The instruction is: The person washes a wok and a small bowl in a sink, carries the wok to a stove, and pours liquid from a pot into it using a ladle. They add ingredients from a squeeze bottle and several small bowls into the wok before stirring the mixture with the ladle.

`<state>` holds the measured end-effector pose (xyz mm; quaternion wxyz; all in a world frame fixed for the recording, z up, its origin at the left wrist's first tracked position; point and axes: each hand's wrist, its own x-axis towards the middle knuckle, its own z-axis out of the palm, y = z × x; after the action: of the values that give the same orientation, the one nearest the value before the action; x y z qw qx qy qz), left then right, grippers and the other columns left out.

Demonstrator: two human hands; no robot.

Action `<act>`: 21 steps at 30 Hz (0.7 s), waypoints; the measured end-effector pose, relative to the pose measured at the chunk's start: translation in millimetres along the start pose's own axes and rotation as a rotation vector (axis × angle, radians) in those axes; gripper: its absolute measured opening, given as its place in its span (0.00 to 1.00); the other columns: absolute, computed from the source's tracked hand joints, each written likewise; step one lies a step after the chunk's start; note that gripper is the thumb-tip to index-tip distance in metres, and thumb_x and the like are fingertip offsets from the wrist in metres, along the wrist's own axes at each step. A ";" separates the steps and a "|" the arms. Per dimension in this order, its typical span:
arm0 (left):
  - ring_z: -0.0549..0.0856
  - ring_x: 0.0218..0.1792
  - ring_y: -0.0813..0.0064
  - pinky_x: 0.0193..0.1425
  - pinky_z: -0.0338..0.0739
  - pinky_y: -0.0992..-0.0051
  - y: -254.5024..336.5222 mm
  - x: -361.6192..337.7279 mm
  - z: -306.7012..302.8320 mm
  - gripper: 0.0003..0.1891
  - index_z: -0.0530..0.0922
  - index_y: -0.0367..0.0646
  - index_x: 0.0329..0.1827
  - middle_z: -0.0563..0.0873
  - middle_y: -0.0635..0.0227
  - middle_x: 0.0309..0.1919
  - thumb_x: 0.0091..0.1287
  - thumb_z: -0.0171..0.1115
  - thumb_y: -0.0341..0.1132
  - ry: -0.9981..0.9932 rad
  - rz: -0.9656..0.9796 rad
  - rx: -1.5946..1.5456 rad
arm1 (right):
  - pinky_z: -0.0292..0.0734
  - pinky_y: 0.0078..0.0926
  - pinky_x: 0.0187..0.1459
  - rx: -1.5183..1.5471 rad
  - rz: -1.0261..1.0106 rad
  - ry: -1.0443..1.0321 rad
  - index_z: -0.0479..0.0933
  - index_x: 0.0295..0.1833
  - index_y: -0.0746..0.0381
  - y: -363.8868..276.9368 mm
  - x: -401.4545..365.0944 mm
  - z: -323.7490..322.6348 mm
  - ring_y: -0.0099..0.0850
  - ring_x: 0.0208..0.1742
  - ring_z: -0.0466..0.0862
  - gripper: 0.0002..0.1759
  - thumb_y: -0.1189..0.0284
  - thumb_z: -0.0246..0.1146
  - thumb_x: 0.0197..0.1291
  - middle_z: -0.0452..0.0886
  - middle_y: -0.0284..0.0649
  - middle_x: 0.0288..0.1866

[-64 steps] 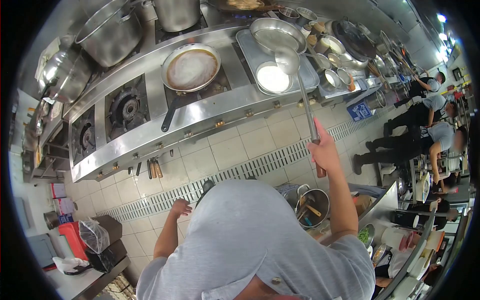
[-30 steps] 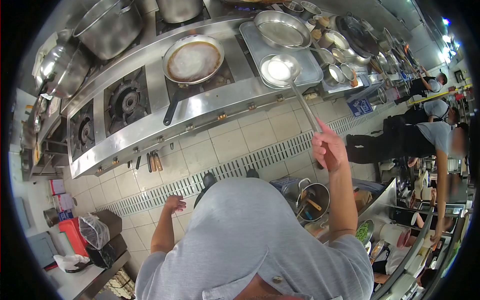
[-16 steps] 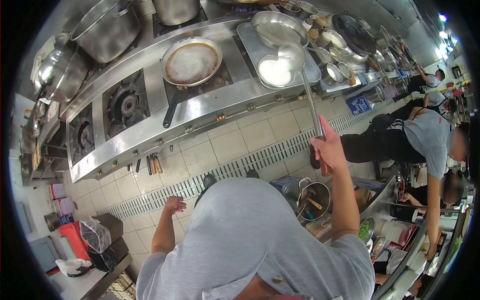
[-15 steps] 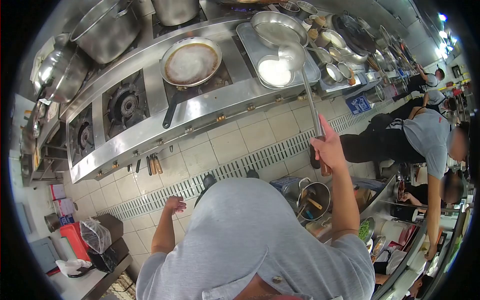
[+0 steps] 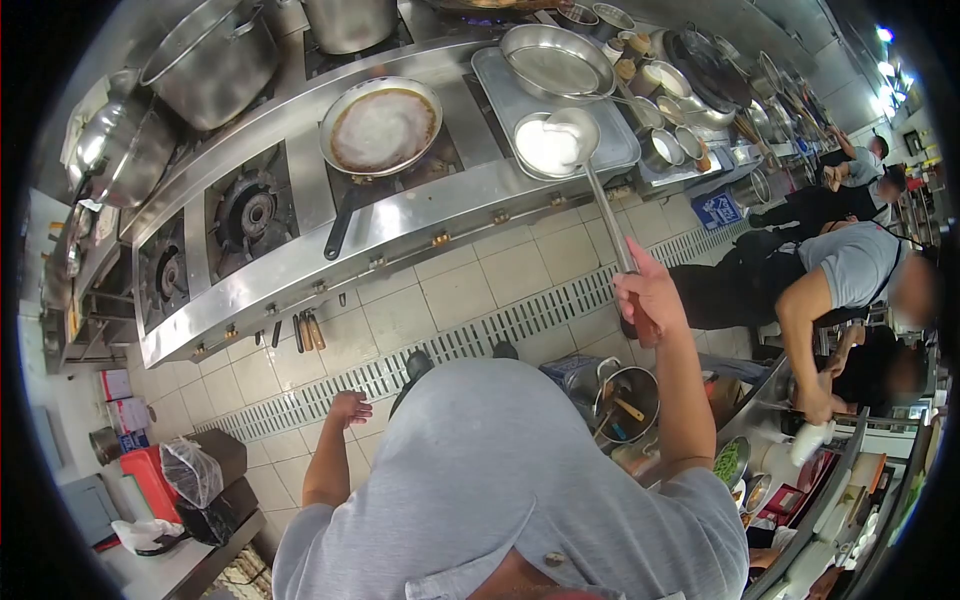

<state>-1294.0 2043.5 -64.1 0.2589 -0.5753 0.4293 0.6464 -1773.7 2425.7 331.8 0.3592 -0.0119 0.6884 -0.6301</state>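
My right hand [image 5: 648,292] is closed around the wooden end of a long-handled metal ladle [image 5: 604,215]. The ladle's bowl [image 5: 577,132] overlaps the right side of a small metal bowl [image 5: 530,168] of white liquid, which sits on a metal tray [image 5: 612,142]. Behind it on the tray rests a wide metal pan [image 5: 556,62]. Left of the tray, a frying pan [image 5: 341,222] stands on a burner, with pale foam and brown liquid inside. My left hand [image 5: 350,409] hangs empty beside my body, fingers loosely extended, away from the stove.
Large steel pots [image 5: 212,70] stand along the back left, near bare burners [image 5: 252,208]. Small seasoning containers [image 5: 664,148] line the right. A floor drain grate [image 5: 460,335] runs before me. A pot with utensils [image 5: 628,402] and a co-worker [image 5: 850,265] are on my right.
My right hand has brought the ladle's bowl down toward me, over the bowl of white liquid. The co-worker's arm has drawn in and now holds a white bottle. My left hand is unmoved.
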 end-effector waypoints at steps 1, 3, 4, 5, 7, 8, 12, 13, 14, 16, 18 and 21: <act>0.90 0.34 0.60 0.34 0.84 0.60 -0.6 1.6 -0.4 0.17 0.77 0.40 0.56 0.89 0.52 0.42 0.71 0.60 0.41 -0.006 -0.003 -0.007 | 0.63 0.20 0.18 0.058 0.021 -0.007 0.52 0.83 0.60 -3.3 -1.9 0.4 0.22 0.17 0.69 0.45 0.80 0.60 0.61 0.72 0.33 0.25; 0.90 0.34 0.59 0.34 0.84 0.59 -0.9 0.9 -0.6 0.17 0.77 0.40 0.56 0.89 0.52 0.43 0.71 0.60 0.41 -0.014 -0.010 -0.028 | 0.62 0.20 0.18 0.174 0.063 -0.016 0.53 0.83 0.57 -10.0 -3.9 1.9 0.21 0.17 0.68 0.43 0.80 0.59 0.63 0.72 0.33 0.26; 0.90 0.34 0.59 0.34 0.84 0.59 -0.6 -1.4 0.2 0.17 0.77 0.40 0.56 0.89 0.52 0.43 0.71 0.60 0.41 -0.008 -0.005 -0.025 | 0.62 0.20 0.18 0.235 0.084 -0.015 0.53 0.83 0.55 -12.2 -6.1 2.1 0.21 0.17 0.68 0.42 0.80 0.59 0.64 0.72 0.33 0.26; 0.90 0.35 0.59 0.34 0.84 0.59 0.2 -3.2 1.7 0.17 0.77 0.40 0.56 0.89 0.52 0.43 0.71 0.61 0.41 -0.001 0.000 -0.022 | 0.62 0.20 0.17 0.296 0.104 -0.014 0.54 0.82 0.54 -13.1 -7.1 1.5 0.20 0.17 0.68 0.41 0.80 0.58 0.65 0.72 0.33 0.27; 0.90 0.35 0.58 0.34 0.84 0.59 0.1 -3.7 2.7 0.17 0.77 0.40 0.56 0.88 0.51 0.43 0.70 0.61 0.42 0.004 -0.002 -0.020 | 0.63 0.20 0.17 0.417 0.124 -0.092 0.55 0.82 0.53 -9.1 -3.8 -7.7 0.20 0.17 0.68 0.40 0.79 0.58 0.66 0.72 0.33 0.27; 0.90 0.35 0.58 0.35 0.84 0.59 -0.9 -4.8 2.9 0.17 0.77 0.40 0.56 0.88 0.51 0.43 0.70 0.61 0.42 0.006 -0.003 -0.024 | 0.63 0.20 0.17 0.478 0.134 -0.129 0.55 0.82 0.52 -7.1 -2.7 -10.5 0.20 0.17 0.68 0.39 0.79 0.58 0.67 0.72 0.33 0.27; 0.90 0.35 0.58 0.35 0.84 0.58 -0.7 -8.4 2.7 0.18 0.77 0.40 0.57 0.88 0.51 0.44 0.71 0.61 0.42 0.007 0.000 -0.016 | 0.64 0.19 0.17 0.377 0.090 -0.110 0.55 0.82 0.54 -5.8 -6.4 -8.5 0.20 0.17 0.69 0.39 0.78 0.57 0.67 0.73 0.33 0.27; 0.90 0.35 0.58 0.36 0.84 0.57 -1.9 -8.2 1.8 0.18 0.77 0.40 0.57 0.88 0.51 0.44 0.71 0.61 0.42 0.005 0.002 -0.010 | 0.64 0.19 0.17 0.338 0.073 -0.095 0.54 0.82 0.55 -7.5 -9.4 -4.9 0.20 0.17 0.69 0.39 0.78 0.58 0.67 0.73 0.33 0.27; 0.90 0.35 0.58 0.36 0.84 0.57 -3.3 -7.8 1.0 0.18 0.77 0.41 0.58 0.88 0.51 0.44 0.72 0.60 0.42 0.005 0.000 -0.009 | 0.64 0.18 0.17 0.299 0.057 -0.081 0.54 0.82 0.56 -9.5 -12.1 -0.6 0.20 0.17 0.69 0.40 0.78 0.58 0.66 0.73 0.33 0.27; 0.90 0.35 0.58 0.35 0.84 0.57 -6.2 -3.3 -1.3 0.18 0.76 0.41 0.59 0.88 0.51 0.44 0.72 0.60 0.42 0.004 -0.001 -0.007 | 0.64 0.18 0.17 0.239 0.031 -0.027 0.53 0.82 0.58 -14.1 -17.8 8.1 0.20 0.17 0.69 0.42 0.79 0.58 0.64 0.72 0.33 0.26; 0.90 0.35 0.58 0.35 0.84 0.58 -6.7 -0.4 -3.6 0.18 0.76 0.40 0.59 0.89 0.51 0.44 0.73 0.59 0.42 -0.006 -0.005 -0.008 | 0.64 0.18 0.17 0.147 -0.005 -0.001 0.52 0.83 0.60 -15.1 -19.4 8.4 0.20 0.16 0.69 0.44 0.80 0.59 0.61 0.72 0.32 0.25; 0.90 0.35 0.58 0.35 0.84 0.58 -6.1 0.5 -4.5 0.18 0.76 0.40 0.59 0.89 0.51 0.44 0.73 0.58 0.42 -0.004 -0.004 0.010 | 0.65 0.19 0.17 -0.048 -0.080 0.011 0.52 0.83 0.62 -11.5 -17.0 4.7 0.19 0.16 0.69 0.46 0.82 0.60 0.58 0.71 0.32 0.23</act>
<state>-1286.7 2042.6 -66.0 0.2640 -0.5734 0.4308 0.6449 -1763.7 2427.3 350.3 0.3295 -0.0445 0.7041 -0.6274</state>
